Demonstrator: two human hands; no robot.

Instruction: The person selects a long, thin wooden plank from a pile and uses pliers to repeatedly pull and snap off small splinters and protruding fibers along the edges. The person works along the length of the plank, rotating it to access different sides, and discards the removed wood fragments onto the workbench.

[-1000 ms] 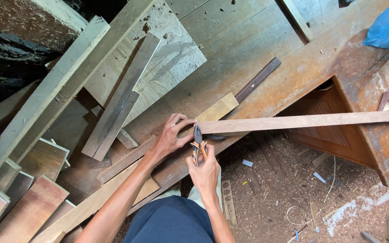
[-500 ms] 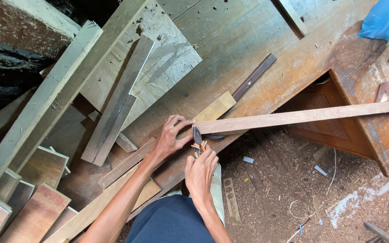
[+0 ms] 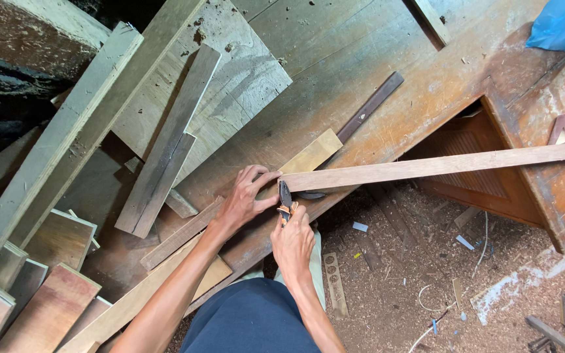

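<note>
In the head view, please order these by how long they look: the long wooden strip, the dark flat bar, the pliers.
1. Long wooden strip: longest, running to the right edge.
2. Dark flat bar: clearly shorter.
3. Pliers in the right hand: shortest, though partly hidden by the hand.

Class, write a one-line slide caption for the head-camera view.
Left hand steadies a long wooden strip while right hand works pliers at its end.

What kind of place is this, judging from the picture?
Most likely a rough woodworking shop. Planks and offcuts lie piled on a worn wooden bench, sawdust and chips cover the floor, and the hands work with pliers at the end of a long wooden strip.
</note>
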